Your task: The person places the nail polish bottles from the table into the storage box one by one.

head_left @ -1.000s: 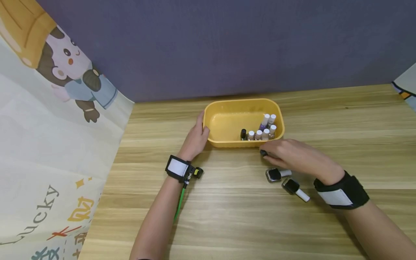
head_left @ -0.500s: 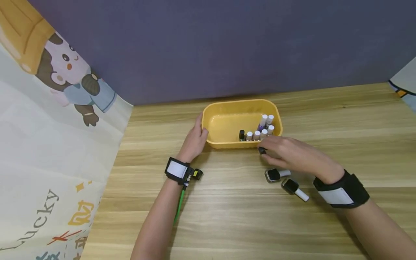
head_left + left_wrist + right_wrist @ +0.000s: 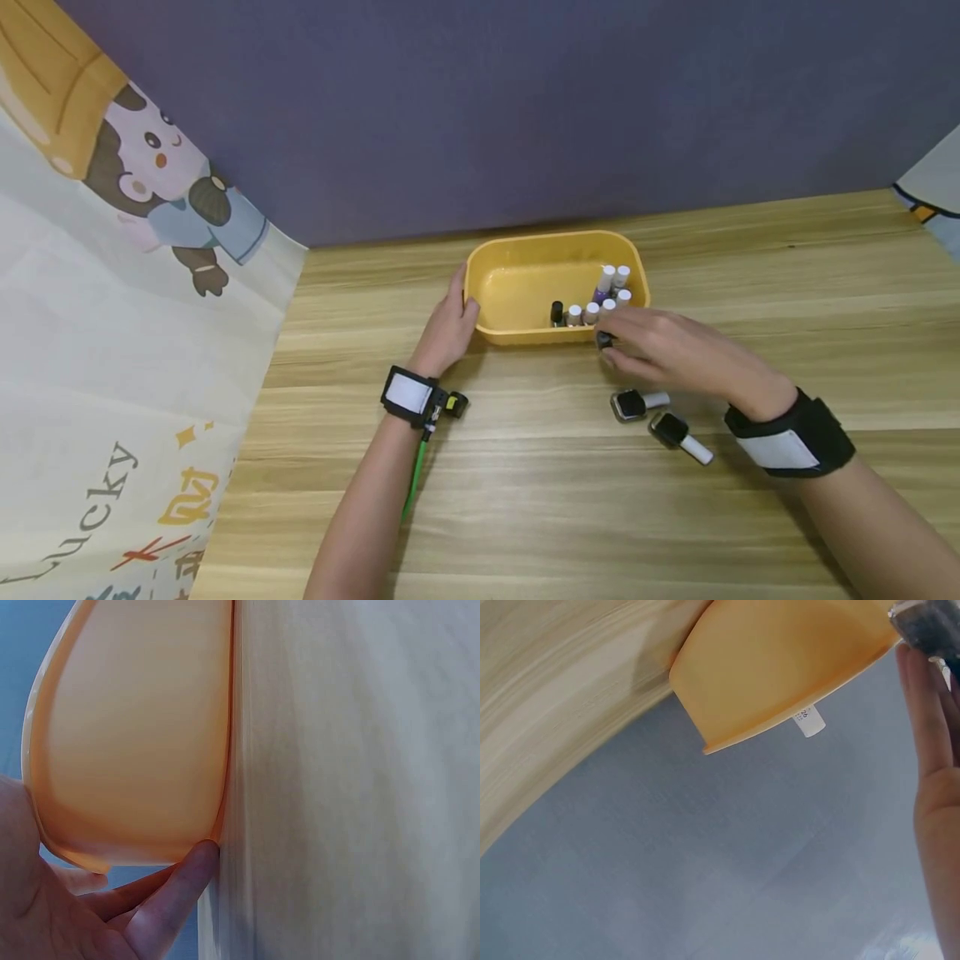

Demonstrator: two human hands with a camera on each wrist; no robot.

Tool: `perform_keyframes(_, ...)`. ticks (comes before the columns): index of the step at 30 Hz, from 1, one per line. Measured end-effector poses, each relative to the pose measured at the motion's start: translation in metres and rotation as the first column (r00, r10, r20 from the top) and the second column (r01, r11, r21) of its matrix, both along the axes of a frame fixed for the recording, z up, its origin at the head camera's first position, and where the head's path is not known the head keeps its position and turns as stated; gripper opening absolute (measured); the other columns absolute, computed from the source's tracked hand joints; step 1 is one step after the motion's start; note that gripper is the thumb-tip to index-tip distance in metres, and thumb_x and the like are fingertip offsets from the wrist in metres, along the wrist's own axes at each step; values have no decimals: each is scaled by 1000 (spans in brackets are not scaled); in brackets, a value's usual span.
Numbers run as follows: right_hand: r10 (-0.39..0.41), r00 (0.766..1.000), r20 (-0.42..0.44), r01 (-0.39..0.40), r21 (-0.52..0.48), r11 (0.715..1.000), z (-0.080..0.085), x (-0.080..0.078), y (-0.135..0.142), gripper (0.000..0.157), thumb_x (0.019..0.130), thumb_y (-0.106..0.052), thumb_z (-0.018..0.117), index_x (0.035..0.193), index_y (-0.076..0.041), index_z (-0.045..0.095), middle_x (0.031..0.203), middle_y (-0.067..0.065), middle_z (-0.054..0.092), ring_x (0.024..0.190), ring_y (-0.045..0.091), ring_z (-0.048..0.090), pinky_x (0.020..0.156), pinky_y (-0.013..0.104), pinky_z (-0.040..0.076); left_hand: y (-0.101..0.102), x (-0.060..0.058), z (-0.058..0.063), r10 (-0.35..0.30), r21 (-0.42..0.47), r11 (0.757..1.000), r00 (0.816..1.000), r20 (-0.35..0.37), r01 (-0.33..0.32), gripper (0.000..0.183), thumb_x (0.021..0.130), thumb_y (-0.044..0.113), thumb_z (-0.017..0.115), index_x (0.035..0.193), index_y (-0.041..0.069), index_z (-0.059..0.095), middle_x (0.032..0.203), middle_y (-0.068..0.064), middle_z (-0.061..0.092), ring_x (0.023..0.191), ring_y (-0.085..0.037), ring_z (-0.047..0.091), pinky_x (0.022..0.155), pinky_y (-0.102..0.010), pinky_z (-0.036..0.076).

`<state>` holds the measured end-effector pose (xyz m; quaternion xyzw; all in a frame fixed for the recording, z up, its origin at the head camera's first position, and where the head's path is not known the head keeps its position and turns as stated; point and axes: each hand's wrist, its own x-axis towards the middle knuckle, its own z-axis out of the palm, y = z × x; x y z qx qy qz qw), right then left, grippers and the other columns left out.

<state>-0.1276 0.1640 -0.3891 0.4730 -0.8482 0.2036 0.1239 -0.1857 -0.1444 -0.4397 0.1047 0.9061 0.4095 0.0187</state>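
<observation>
My left hand (image 3: 444,331) rests against the left end of a yellow plastic basket (image 3: 517,335). In the left wrist view, its fairly straight fingers (image 3: 169,904) touch the basket's outer wall low down. My right hand (image 3: 667,350) pinches a small dark nail polish bottle (image 3: 604,340) just above the basket's near rim, toward the right; the fingers hide most of it. The bottle's glassy end shows in the right wrist view, where the bottle (image 3: 930,626) is cut by the frame edge. Several nail polish bottles, including a purple one (image 3: 602,296), stand inside the basket's right part.
Two nail polish bottles with white caps, one nearer the basket (image 3: 628,405) and one nearer my right wrist (image 3: 670,429), lie on the wooden table (image 3: 525,500). A dark blue-grey wall (image 3: 525,117) rises behind. A printed cloth (image 3: 112,350) hangs at left.
My right hand has risen slightly with the nail polish bottle, from below the basket's near rim to level with it. The left hand stays at the basket's end.
</observation>
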Motion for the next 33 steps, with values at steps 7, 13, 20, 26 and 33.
perform_keyframes(7,2,1000,-30,-2,-16,1000,1,-1,0,37,86,-20,58,121,-10,55,113,1,60,101,8,55,81,26,46,-1,0,0,9,3,1000,1000,9,-9,59,97,31,29,147,33,-1,142,-10,41,64,-20,51,56,-33,45)
perform_keyframes(13,-5,999,-45,3,-37,999,2,0,-1,37,85,-18,60,121,-11,55,113,1,60,102,10,55,82,27,47,-1,0,-2,6,7,1000,1000,1,-6,59,97,30,30,148,31,0,141,-11,42,65,-20,52,56,-33,44)
perform_keyframes(20,-19,998,-60,15,-72,997,4,0,-2,35,83,-15,63,117,-11,56,110,0,60,101,9,55,82,25,46,0,-1,-1,1,-2,1000,1000,-6,-1,59,97,31,30,148,32,1,139,-11,44,65,-19,52,56,-33,44)
perform_keyframes(26,1,996,-92,-10,-102,995,4,-2,-3,35,81,-11,64,115,-7,57,108,2,61,101,10,55,84,23,45,0,-1,-1,6,-4,1000,1000,-5,-7,59,97,31,30,148,32,1,139,-11,44,65,-19,52,56,-33,44)
perform_keyframes(33,-3,995,-95,-6,-95,995,4,-2,-2,39,82,-11,63,120,-8,55,113,4,60,104,15,55,86,26,45,-1,-2,-2,3,-6,1000,1000,-10,-3,59,97,31,29,148,32,0,141,-11,41,67,-19,52,57,-33,44)
